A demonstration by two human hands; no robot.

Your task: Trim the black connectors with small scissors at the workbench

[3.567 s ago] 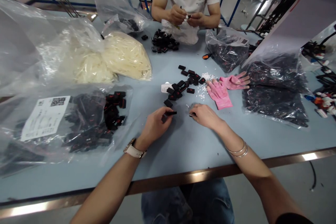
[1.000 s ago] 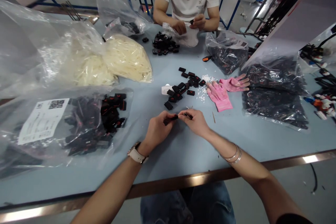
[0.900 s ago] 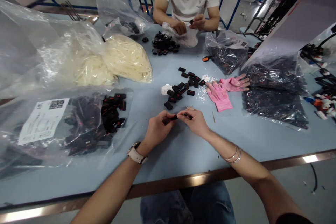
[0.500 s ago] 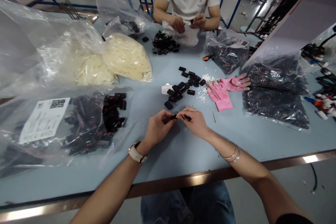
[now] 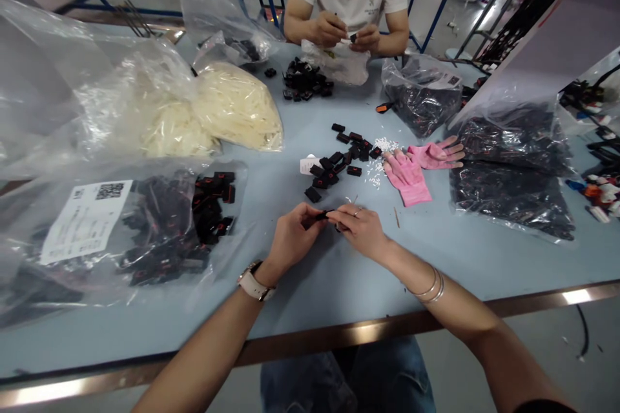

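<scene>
My left hand [image 5: 290, 239] is closed on a small black plastic connector [image 5: 320, 215] just above the blue-grey table [image 5: 339, 284]. My right hand [image 5: 361, 229] meets it fingertip to fingertip, pinched on something small and dark I cannot make out. A loose pile of black connectors [image 5: 336, 158] lies just beyond my hands, with a scatter of tiny white pieces [image 5: 380, 155] to its right. A watch sits on my left wrist and bangles on my right.
Pink gloves [image 5: 416, 164] lie right of the pile. Clear bags hold black parts at the left [image 5: 159, 226] and right [image 5: 508, 174], and cream parts [image 5: 232, 106] at the back left. Across the table a person [image 5: 346, 0] handles small parts beside another black pile [image 5: 305, 80].
My hands have come together from apart, the right one moving left to meet the connector. The person opposite has brought both hands together again.
</scene>
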